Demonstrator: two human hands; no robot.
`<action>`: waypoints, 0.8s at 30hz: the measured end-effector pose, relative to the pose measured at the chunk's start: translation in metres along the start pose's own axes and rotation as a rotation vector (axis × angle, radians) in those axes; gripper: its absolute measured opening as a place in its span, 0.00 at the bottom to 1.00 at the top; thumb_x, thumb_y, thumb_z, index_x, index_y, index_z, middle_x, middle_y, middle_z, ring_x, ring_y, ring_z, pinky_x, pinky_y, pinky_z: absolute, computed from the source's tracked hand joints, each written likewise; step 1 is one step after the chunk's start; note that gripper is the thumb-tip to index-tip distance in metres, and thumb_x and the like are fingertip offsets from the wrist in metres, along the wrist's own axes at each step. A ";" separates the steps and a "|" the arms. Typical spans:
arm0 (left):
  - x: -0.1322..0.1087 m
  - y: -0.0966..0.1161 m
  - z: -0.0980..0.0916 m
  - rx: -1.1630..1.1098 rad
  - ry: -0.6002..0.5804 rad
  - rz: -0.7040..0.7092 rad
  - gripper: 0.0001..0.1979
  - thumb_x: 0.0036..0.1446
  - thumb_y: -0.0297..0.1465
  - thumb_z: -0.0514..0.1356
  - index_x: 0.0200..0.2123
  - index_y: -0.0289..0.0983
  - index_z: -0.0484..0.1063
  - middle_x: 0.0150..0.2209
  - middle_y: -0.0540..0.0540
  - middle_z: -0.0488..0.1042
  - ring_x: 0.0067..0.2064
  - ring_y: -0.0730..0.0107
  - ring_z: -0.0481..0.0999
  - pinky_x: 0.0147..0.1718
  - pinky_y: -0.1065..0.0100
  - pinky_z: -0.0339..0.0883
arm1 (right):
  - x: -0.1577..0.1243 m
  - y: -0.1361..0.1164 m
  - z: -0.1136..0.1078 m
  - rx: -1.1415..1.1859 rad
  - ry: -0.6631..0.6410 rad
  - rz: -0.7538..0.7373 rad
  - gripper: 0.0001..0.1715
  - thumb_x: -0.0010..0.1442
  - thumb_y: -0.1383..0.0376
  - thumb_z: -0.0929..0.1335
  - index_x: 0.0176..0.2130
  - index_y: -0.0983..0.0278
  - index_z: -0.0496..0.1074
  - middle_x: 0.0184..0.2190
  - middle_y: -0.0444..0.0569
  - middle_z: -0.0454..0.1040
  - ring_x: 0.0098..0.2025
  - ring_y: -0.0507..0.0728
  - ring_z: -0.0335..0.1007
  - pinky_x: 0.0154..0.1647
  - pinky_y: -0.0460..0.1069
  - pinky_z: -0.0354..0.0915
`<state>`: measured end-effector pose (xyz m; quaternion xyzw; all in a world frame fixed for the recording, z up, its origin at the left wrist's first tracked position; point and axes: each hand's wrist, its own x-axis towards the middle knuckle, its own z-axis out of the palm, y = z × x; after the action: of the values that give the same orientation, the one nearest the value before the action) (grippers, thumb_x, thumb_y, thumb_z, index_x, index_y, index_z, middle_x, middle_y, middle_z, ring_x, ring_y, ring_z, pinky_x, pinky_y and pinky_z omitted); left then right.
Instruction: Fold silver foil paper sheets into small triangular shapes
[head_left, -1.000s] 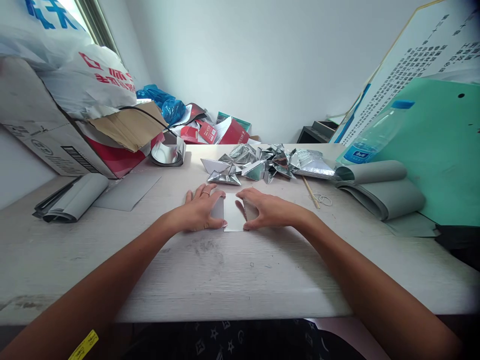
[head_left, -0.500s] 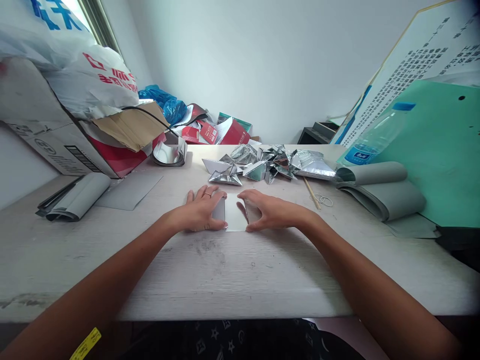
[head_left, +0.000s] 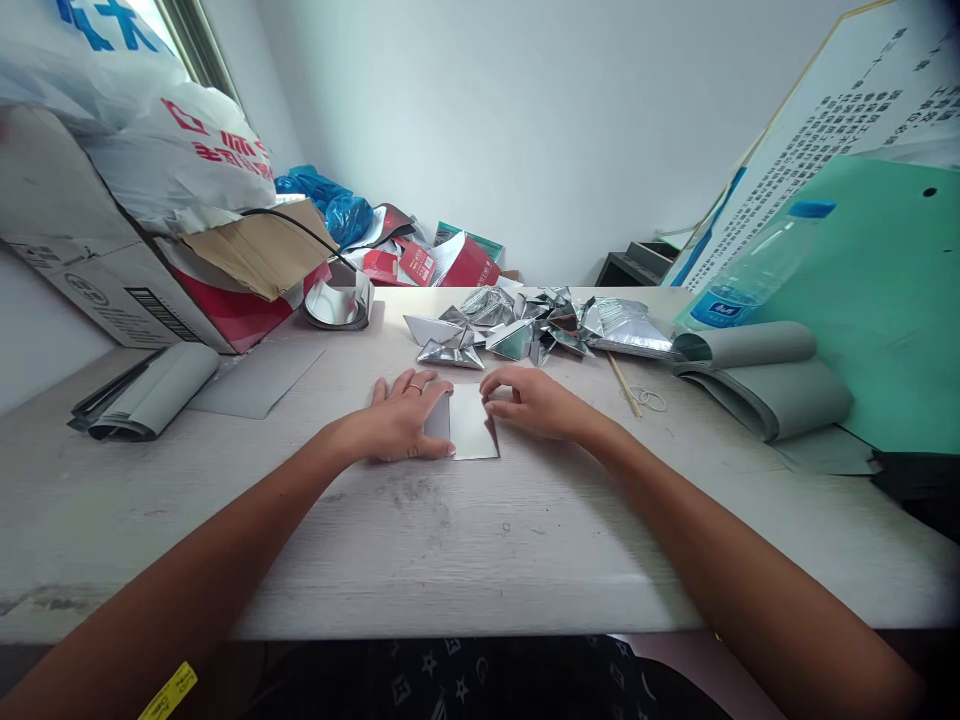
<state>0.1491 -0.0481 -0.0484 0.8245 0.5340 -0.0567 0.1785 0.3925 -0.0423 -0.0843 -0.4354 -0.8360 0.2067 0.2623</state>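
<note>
A small sheet of silver paper [head_left: 471,425] lies flat on the pale wooden table [head_left: 465,540] in front of me. My left hand [head_left: 401,420], with a ring on one finger, lies flat with fingers stretched out over the sheet's left part. My right hand [head_left: 534,402] rests at the sheet's upper right edge, its fingers bent and their tips touching the paper. Behind the hands sits a heap of folded silver paper shapes [head_left: 525,330].
Rolled grey sheets [head_left: 757,375] and a green board [head_left: 885,300] with a water bottle [head_left: 750,270] stand at the right. A wooden stick [head_left: 622,385] and rubber bands [head_left: 649,400] lie nearby. Cardboard boxes [head_left: 97,270], plastic bags and a grey roll [head_left: 150,390] fill the left side.
My right hand has drawn back from the sheet's lower right to its upper right edge, uncovering more of the paper. The left hand has stayed flat in place.
</note>
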 end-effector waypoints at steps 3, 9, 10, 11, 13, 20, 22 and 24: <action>-0.001 0.001 -0.001 0.002 -0.016 -0.008 0.46 0.42 0.59 0.57 0.64 0.59 0.49 0.72 0.56 0.35 0.77 0.54 0.35 0.77 0.36 0.29 | 0.008 0.004 0.007 0.001 0.118 0.021 0.09 0.59 0.69 0.67 0.38 0.63 0.77 0.40 0.46 0.78 0.40 0.54 0.70 0.41 0.49 0.62; -0.001 -0.001 -0.001 -0.007 -0.029 0.004 0.45 0.43 0.60 0.56 0.64 0.61 0.47 0.72 0.58 0.33 0.77 0.54 0.33 0.77 0.35 0.28 | 0.012 0.003 0.007 -0.033 0.118 0.003 0.06 0.56 0.69 0.69 0.36 0.64 0.77 0.37 0.46 0.77 0.37 0.53 0.69 0.39 0.48 0.61; -0.001 -0.002 -0.001 -0.007 -0.029 0.007 0.45 0.43 0.60 0.56 0.64 0.61 0.47 0.72 0.58 0.33 0.77 0.54 0.33 0.77 0.35 0.27 | 0.012 0.003 0.005 -0.022 0.100 -0.011 0.07 0.56 0.69 0.69 0.36 0.64 0.77 0.38 0.46 0.77 0.39 0.54 0.70 0.40 0.48 0.61; -0.001 -0.002 -0.001 -0.006 -0.030 0.008 0.45 0.43 0.60 0.55 0.64 0.60 0.47 0.72 0.58 0.33 0.77 0.53 0.33 0.77 0.35 0.27 | 0.010 0.003 0.004 -0.014 0.081 -0.025 0.08 0.56 0.69 0.68 0.37 0.64 0.77 0.38 0.46 0.77 0.40 0.54 0.70 0.42 0.48 0.61; -0.002 -0.002 0.000 -0.003 -0.032 0.011 0.45 0.44 0.60 0.55 0.65 0.60 0.47 0.72 0.58 0.33 0.77 0.53 0.33 0.77 0.35 0.27 | 0.008 0.002 0.001 -0.011 0.040 -0.052 0.09 0.57 0.69 0.68 0.38 0.63 0.77 0.39 0.45 0.78 0.41 0.54 0.71 0.44 0.49 0.62; -0.003 0.000 -0.001 0.012 -0.036 0.015 0.44 0.44 0.60 0.55 0.64 0.61 0.47 0.72 0.58 0.34 0.77 0.54 0.33 0.76 0.34 0.28 | -0.003 -0.013 -0.010 -0.168 -0.120 0.013 0.26 0.57 0.60 0.71 0.55 0.59 0.70 0.56 0.49 0.71 0.54 0.61 0.68 0.54 0.55 0.63; -0.002 -0.001 -0.001 0.004 -0.037 0.021 0.45 0.44 0.60 0.55 0.65 0.59 0.48 0.72 0.57 0.34 0.77 0.53 0.33 0.76 0.34 0.28 | -0.006 -0.016 -0.013 -0.185 -0.189 0.021 0.32 0.56 0.58 0.72 0.59 0.59 0.67 0.60 0.51 0.68 0.55 0.63 0.68 0.55 0.57 0.63; -0.002 -0.001 -0.001 -0.001 -0.041 0.029 0.46 0.44 0.61 0.54 0.66 0.57 0.47 0.72 0.55 0.34 0.77 0.52 0.32 0.76 0.33 0.27 | -0.008 -0.018 -0.015 -0.191 -0.246 0.024 0.41 0.54 0.54 0.73 0.63 0.58 0.63 0.63 0.52 0.63 0.55 0.64 0.67 0.55 0.58 0.63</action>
<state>0.1470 -0.0490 -0.0470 0.8306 0.5185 -0.0707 0.1904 0.3946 -0.0571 -0.0650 -0.4395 -0.8725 0.1810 0.1129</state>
